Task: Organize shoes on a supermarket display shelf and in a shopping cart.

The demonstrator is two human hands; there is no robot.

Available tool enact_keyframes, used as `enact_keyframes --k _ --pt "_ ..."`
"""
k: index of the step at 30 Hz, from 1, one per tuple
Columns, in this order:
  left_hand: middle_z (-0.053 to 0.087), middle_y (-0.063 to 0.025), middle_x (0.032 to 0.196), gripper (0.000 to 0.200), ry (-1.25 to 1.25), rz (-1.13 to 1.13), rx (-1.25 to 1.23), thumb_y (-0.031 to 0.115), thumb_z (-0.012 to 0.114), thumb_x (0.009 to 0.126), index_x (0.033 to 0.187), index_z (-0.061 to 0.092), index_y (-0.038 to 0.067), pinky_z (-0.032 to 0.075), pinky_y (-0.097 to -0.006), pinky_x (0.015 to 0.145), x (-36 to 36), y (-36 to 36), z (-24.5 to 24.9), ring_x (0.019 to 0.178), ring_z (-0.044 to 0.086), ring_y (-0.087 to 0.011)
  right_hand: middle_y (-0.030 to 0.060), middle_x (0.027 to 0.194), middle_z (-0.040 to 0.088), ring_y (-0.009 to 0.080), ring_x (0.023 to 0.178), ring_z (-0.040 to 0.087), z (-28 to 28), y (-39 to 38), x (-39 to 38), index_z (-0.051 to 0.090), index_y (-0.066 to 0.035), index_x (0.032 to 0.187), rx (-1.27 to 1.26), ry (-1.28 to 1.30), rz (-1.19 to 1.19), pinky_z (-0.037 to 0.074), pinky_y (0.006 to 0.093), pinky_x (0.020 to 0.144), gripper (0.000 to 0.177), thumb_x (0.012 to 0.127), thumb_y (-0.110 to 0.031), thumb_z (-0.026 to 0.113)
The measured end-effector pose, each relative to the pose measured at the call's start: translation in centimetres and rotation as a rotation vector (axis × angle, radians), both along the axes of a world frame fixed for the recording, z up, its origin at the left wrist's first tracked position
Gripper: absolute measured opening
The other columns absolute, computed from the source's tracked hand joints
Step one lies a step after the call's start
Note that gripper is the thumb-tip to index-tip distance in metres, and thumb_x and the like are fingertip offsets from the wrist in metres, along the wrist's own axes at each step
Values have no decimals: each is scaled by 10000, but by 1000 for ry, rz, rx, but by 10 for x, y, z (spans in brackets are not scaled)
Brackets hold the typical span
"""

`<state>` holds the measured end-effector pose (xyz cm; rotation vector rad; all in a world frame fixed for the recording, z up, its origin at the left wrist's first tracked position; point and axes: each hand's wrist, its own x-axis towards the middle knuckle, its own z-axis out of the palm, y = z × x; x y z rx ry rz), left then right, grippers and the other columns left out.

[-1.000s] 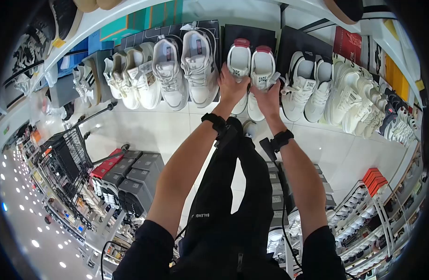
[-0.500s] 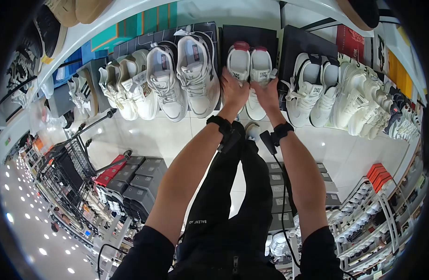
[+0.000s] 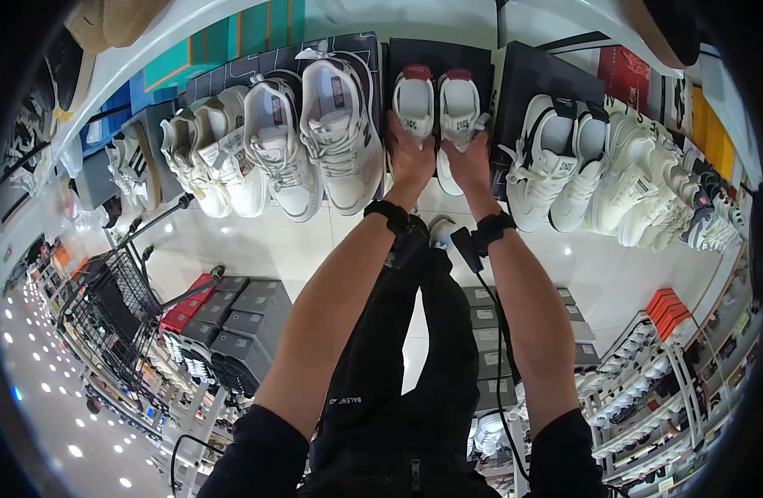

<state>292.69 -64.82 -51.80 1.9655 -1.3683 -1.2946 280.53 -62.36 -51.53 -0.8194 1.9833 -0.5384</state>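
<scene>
My left hand (image 3: 412,163) is closed around the front of a white sneaker (image 3: 414,101) with a red heel collar. Its mate, another white sneaker (image 3: 459,101) with red at the heel, is gripped the same way by my right hand (image 3: 468,161). The two shoes stand side by side, toes toward me, in front of a dark shoebox (image 3: 439,55). My fingers and thumbs cover much of the laces and sides. Close to my left hand is a larger grey-white sneaker (image 3: 341,137); near my right hand stands a white sneaker with black trim (image 3: 541,162).
More sneakers (image 3: 638,183) line the shelf on both sides, with shoeboxes behind them. A black shopping cart (image 3: 116,307) stands at the left. Stacked grey shoeboxes (image 3: 248,319) sit on a low rack behind me. A cable (image 3: 499,349) hangs from my right wrist.
The view has shifted slightly, so the shoes on the left appear farther left. Both hands keep their hold on the red-heeled sneakers, which stay side by side.
</scene>
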Motion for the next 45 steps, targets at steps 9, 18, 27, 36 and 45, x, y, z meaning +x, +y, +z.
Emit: enact_keyframes --k 9,18,27,36,45 --pt "289 -351 1499 816 -13 12 -156 95 676 855 1490 194 -77 230 -491 1196 -3 36 26 1424 272 -481 337 1513 325 460 1413 341 25 32 12 144 78 1523 -90 73 75 308 442 1174 959 837 -251 727" --pt "668 -88 1199 261 421 -13 51 172 528 1060 1254 560 1 504 -309 911 50 115 139 1064 657 -175 197 1291 628 305 1243 596 105 118 -12 507 -1 1342 -224 -340 70 454 397 1047 482 946 -231 657" --pt "683 -115 954 262 480 82 -46 165 455 1082 1181 574 -46 535 -324 866 149 199 360 912 657 -179 126 1089 703 191 1010 677 274 164 -101 584 35 1229 -263 -495 267 515 314 937 274 1012 -133 590" --pt "682 -71 918 258 267 401 -273 193 478 1077 1161 581 -29 521 -290 839 263 282 484 862 637 -135 110 1006 705 179 934 674 338 141 -50 591 37 1200 -253 -367 633 509 291 877 262 1009 -141 575" --pt "688 -69 940 281 208 624 -434 215 499 1073 1181 586 -30 513 -289 848 413 348 513 885 640 -134 106 1001 709 148 896 675 375 68 197 597 34 1193 -321 -503 915 519 270 847 244 1009 -125 580"
